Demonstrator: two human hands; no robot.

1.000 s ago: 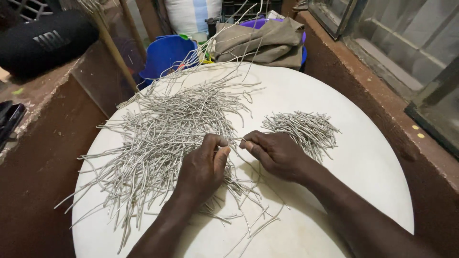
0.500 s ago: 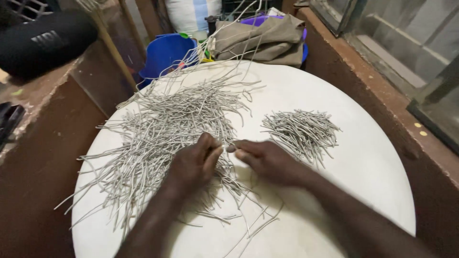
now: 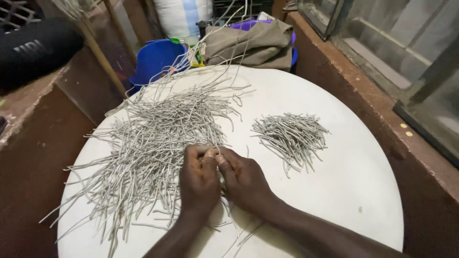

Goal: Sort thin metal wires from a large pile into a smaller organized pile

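Both hands have closed together, left hand [image 3: 200, 179] and right hand [image 3: 244, 180] fingers pinching grey wire pieces [image 3: 143, 148].

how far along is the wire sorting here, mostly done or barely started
Early, by the look of it. Done: a small tidy pile of grey wire pieces lies apart on the round white table. In hand: the left hand and right hand meet, pinching at a piece at the edge of the big pile. Left: the big loose pile, far larger.
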